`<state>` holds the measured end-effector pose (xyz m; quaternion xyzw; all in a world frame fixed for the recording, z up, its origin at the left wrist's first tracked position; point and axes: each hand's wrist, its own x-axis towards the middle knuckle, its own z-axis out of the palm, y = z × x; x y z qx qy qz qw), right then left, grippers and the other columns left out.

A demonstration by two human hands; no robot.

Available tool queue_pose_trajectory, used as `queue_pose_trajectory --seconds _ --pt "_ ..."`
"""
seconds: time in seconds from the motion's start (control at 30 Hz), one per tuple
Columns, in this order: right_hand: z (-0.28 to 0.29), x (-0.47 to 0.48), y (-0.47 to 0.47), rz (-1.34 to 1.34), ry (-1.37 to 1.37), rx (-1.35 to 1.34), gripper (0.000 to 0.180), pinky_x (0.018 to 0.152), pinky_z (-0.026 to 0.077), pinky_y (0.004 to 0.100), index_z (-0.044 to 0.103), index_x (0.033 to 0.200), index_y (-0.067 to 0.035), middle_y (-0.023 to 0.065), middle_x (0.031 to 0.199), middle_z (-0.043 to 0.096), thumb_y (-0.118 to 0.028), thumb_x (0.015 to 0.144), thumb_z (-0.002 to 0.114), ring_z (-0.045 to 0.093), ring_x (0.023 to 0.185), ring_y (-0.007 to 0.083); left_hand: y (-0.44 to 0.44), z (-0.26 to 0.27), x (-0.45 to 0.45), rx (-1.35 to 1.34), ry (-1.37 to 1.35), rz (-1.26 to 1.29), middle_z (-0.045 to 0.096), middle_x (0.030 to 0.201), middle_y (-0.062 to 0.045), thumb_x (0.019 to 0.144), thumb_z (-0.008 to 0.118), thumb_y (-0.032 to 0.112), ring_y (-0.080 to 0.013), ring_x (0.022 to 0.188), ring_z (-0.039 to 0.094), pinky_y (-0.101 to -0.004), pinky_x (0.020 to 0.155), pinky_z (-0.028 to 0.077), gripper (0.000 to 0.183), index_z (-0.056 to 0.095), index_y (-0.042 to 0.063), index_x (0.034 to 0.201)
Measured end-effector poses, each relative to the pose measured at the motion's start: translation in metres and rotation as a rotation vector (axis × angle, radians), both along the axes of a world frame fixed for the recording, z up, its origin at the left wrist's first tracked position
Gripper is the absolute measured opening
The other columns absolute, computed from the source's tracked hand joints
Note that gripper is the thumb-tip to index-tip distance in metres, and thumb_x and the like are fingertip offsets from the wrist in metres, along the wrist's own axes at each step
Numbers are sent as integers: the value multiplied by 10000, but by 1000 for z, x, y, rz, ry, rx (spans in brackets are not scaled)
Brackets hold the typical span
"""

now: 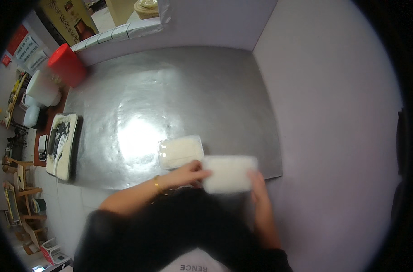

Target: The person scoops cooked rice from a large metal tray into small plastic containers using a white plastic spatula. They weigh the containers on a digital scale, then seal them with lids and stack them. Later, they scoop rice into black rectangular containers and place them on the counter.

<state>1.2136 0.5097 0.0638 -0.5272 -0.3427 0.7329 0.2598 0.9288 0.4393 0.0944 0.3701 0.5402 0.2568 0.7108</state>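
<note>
A lidded clear plastic container of white contents (229,174) is held up close to my body, over the front edge of the metal table. My left hand (195,171) grips its left end, the thumb on top. On its right end lies my right hand (257,183), somewhat blurred. Just behind my left hand, a second clear container with pale contents (181,152) rests on the metal tabletop (206,98). The undersides of the held container and the fingers beneath it are hidden.
At the table's left edge stands a tray of white grainy food (71,149) with a white spatula or scoop (59,154) in it. Beyond it are a small digital scale (42,144), a white tub (42,89) and a red bucket (68,65). Walls bound the table at the back and right.
</note>
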Motion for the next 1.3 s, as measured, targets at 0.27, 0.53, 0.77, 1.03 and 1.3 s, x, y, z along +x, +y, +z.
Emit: queue_pose_trajectory --seconds 0.27,0.53,0.77,1.03,1.3 --pt "62 -145 34 356 10 191 588 1003 347 357 431 1306 45 156 1239 528 -347 893 578 478 1155 224 -33 36 -100 92 97 403 585 1004 -167 927 461 502 -222 859 611 -331 665 553 641 466 -85 1184" --pt "1 -161 37 402 -52 141 649 967 379 378 436 1295 44 172 1226 530 -412 864 601 491 1143 242 -42 -38 -105 70 218 502 528 1123 -154 899 453 563 -255 1035 522 -420 808 493 655 482 -16 1206" --pt "21 -168 19 322 -141 94 682 1000 353 362 411 1311 46 191 1289 489 -439 865 589 475 1170 256 -27 -50 -110 100 5 546 522 1127 -156 900 430 571 -255 1007 524 -413 793 491 719 408 -53 1256" --pt "-9 -166 11 111 145 19 626 1036 319 373 429 1304 38 177 1298 488 -436 908 533 443 1216 257 -15 -84 -105 241 47 585 588 995 -95 959 385 461 -161 917 532 -306 816 441 567 548 -58 1116" --pt "17 -168 12 109 152 11 588 1043 317 369 438 1322 27 167 1334 472 -424 946 471 434 1236 253 -9 -48 -96 264 -124 579 540 1208 -124 988 344 457 -182 1118 484 -317 983 363 597 484 -57 1258"
